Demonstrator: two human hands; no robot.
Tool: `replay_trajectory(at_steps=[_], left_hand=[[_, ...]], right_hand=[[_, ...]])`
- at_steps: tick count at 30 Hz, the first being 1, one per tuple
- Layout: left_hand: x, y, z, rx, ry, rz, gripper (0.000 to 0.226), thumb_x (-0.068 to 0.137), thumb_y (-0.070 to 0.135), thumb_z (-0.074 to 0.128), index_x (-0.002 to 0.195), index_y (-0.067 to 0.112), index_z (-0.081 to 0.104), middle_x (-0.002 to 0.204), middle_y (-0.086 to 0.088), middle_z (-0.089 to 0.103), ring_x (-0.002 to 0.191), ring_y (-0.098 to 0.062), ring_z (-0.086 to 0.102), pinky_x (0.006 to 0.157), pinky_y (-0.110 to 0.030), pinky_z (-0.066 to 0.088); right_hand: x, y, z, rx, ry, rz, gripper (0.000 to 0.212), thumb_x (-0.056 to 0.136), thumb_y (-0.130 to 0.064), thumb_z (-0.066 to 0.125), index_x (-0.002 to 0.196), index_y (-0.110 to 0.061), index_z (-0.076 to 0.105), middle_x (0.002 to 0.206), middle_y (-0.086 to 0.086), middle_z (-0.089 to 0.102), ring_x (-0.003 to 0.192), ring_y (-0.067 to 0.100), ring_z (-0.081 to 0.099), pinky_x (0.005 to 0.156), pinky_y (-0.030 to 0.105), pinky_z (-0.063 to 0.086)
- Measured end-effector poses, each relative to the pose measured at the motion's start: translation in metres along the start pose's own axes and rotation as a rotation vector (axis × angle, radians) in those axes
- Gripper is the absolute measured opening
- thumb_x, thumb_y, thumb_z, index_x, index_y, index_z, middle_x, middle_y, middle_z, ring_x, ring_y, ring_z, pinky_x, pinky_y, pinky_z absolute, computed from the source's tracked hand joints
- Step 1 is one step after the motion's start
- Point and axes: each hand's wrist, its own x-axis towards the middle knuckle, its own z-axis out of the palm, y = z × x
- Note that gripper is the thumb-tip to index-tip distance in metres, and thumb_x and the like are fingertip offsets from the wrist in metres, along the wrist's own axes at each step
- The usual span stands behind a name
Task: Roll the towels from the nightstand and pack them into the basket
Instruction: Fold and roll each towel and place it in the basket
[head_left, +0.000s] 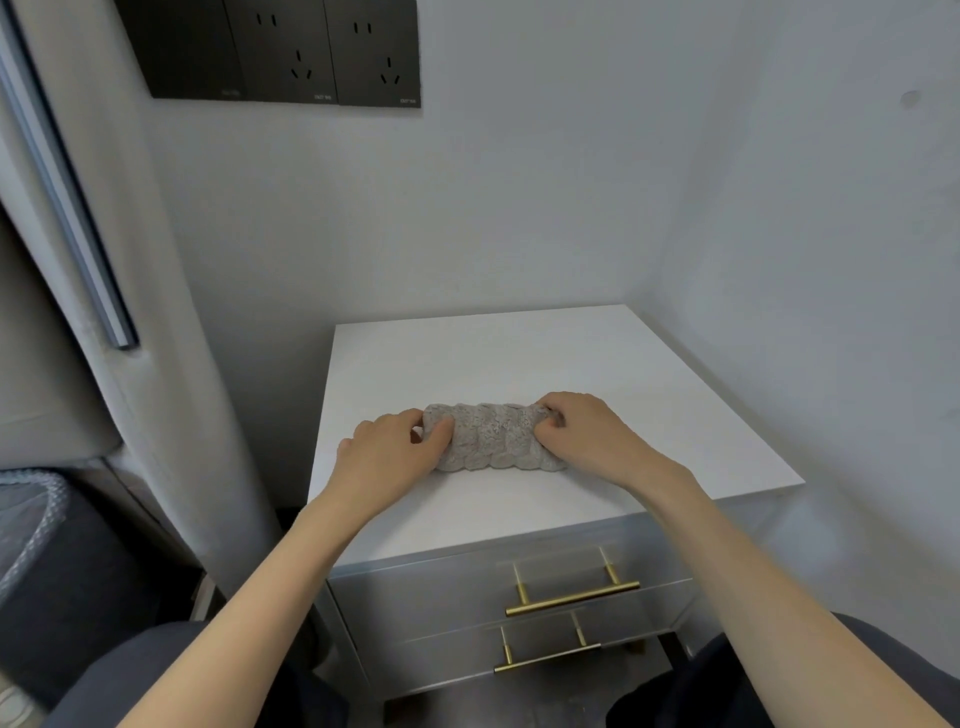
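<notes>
Head view: left grip (387, 454) and right grip (587, 431) both clutch rolled towel (493, 436) ends on nightstand (519, 364); drawers (441, 587) closed

The towel's (491, 436) two ends lie under the hands. The left hand (387, 457) covers one end and the right hand (587, 431) the other, so how the roll closes there cannot be told. The right hand's fingertips are tucked into the cloth, out of sight.

Far above the hands, the socket panel (291, 52) is cut by the top edge, and its lettering (323, 97) is too small to read.

Well left of the left hand, a pale netted thing (31, 519) is blurred and cut by the left edge; what it is cannot be told.

Below the hands, both forearms run off the bottom edge, and a dark-clothed leg (675, 691) hides the nightstand's (519, 358) lower right corner.
</notes>
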Motion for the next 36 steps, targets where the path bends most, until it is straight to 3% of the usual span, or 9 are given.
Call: replay_trajectory(at_steps=[4,8,11,16,19,22,26,30,36], left_hand=[[0.004,-0.004,-0.008,-0.067,-0.116,0.002,0.048,0.091,0.055,0.044,0.065,0.016,0.040,0.062,0.004,0.044,0.067,-0.020,0.043,0.064,-0.032,0.030],[0.003,-0.001,-0.011,0.004,-0.141,0.013,0.045,0.092,0.054,0.044,0.070,0.015,0.042,0.073,-0.001,0.050,0.080,-0.025,0.047,0.075,-0.036,0.038],[-0.002,0.002,-0.011,-0.080,-0.135,0.057,0.033,0.094,0.048,0.045,0.081,0.018,0.044,0.078,0.001,0.052,0.079,-0.021,0.049,0.083,-0.038,0.039],[-0.010,0.004,-0.011,-0.291,-0.103,0.123,0.019,0.095,0.037,0.051,0.096,0.019,0.047,0.070,0.009,0.051,0.061,-0.007,0.044,0.067,-0.027,0.034],[-0.013,0.006,-0.013,-0.522,-0.104,0.099,0.018,0.093,0.032,0.056,0.101,0.016,0.051,0.095,-0.003,0.064,0.080,-0.014,0.061,0.067,-0.021,0.047],[-0.016,0.011,-0.013,-0.746,-0.102,0.054,0.019,0.092,0.031,0.057,0.101,0.015,0.052,0.107,-0.012,0.062,0.100,-0.026,0.063,0.090,-0.036,0.053],[-0.022,0.024,-0.017,-0.976,-0.091,0.028,0.025,0.091,0.026,0.059,0.106,0.008,0.049,0.117,-0.024,0.055,0.101,-0.026,0.062,0.092,-0.040,0.053],[-0.028,0.038,-0.018,-0.999,-0.062,0.096,0.020,0.092,0.024,0.059,0.103,0.010,0.049,0.114,-0.021,0.054,0.090,-0.016,0.062,0.077,-0.025,0.056],[-0.047,0.078,-0.020,-0.960,-0.119,0.216,0.017,0.092,0.025,0.059,0.098,0.013,0.049,0.110,-0.016,0.058,0.082,-0.012,0.063,0.071,-0.022,0.055]], right_hand=[[0.002,-0.002,-0.007,0.001,-0.077,0.077,0.020,0.083,-0.021,0.047,0.066,-0.012,0.044,0.063,0.000,0.045,0.059,0.016,0.038,0.056,0.031,0.028],[0.001,-0.008,-0.009,-0.019,-0.102,0.068,0.031,0.083,-0.019,0.048,0.060,-0.017,0.028,0.058,-0.004,0.034,0.054,0.014,0.030,0.052,0.029,0.022],[0.001,-0.009,-0.007,-0.054,-0.082,0.052,0.024,0.082,-0.018,0.047,0.062,-0.016,0.035,0.061,-0.003,0.041,0.056,0.014,0.035,0.053,0.029,0.024],[-0.003,-0.009,-0.006,-0.079,-0.025,0.055,0.013,0.076,-0.020,0.050,0.080,-0.008,0.054,0.072,0.001,0.056,0.064,0.019,0.047,0.056,0.029,0.033],[-0.007,-0.010,-0.008,-0.055,-0.021,0.048,0.010,0.076,-0.020,0.051,0.082,-0.014,0.056,0.074,-0.001,0.058,0.067,0.018,0.050,0.057,0.029,0.034],[-0.009,-0.014,-0.012,-0.003,-0.008,0.032,0.006,0.078,-0.017,0.050,0.079,-0.021,0.055,0.075,-0.003,0.059,0.069,0.016,0.052,0.057,0.029,0.036],[-0.018,-0.021,-0.021,0.095,0.018,0.018,0.011,0.079,-0.013,0.047,0.082,-0.022,0.052,0.078,-0.001,0.059,0.072,0.018,0.051,0.060,0.031,0.038],[-0.036,-0.024,-0.036,0.076,-0.054,0.006,0.015,0.081,-0.021,0.047,0.095,-0.027,0.047,0.082,0.001,0.066,0.077,0.022,0.061,0.073,0.039,0.048],[-0.074,-0.044,-0.080,0.109,-0.166,0.023,0.037,0.066,-0.041,0.051,0.099,-0.027,0.040,0.080,0.001,0.067,0.056,0.012,0.060,0.051,0.026,0.048]])
